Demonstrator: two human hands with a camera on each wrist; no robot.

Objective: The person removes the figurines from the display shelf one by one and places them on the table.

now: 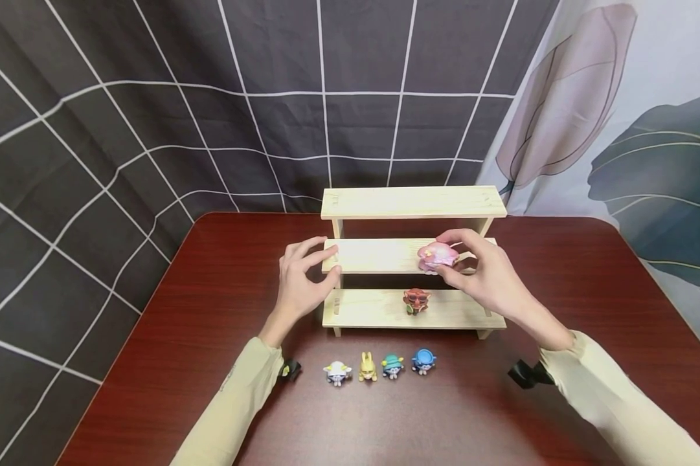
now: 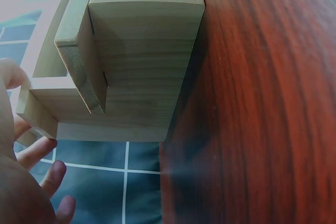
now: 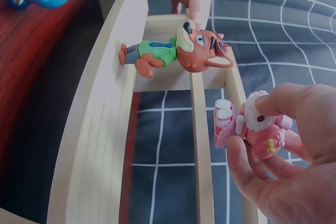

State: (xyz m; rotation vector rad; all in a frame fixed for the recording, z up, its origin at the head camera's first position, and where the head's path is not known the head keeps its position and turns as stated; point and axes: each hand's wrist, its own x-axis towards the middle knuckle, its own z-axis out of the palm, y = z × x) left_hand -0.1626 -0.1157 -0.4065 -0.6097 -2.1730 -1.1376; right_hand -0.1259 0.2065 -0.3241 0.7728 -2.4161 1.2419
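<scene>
In my right hand [image 1: 492,275] is a small pink figurine [image 3: 262,124] with a white face and a yellow bow, pinched between thumb and fingers. It is over the right part of the middle board of a three-step wooden display shelf [image 1: 379,255]; whether its feet touch the board I cannot tell. My left hand [image 1: 303,278] grips the left end of that same board, thumb in front and fingers behind. On the lowest board a fox figurine [image 3: 197,51] in a green shirt stands upright, below the pink one.
In front of the shelf, a row of figurines sits on the dark red table [image 1: 239,278]: white [image 1: 337,373], yellow with long ears [image 1: 368,367], teal-hatted [image 1: 393,366] and blue [image 1: 423,361]. Behind the table hangs a dark grid-patterned curtain [image 1: 280,123].
</scene>
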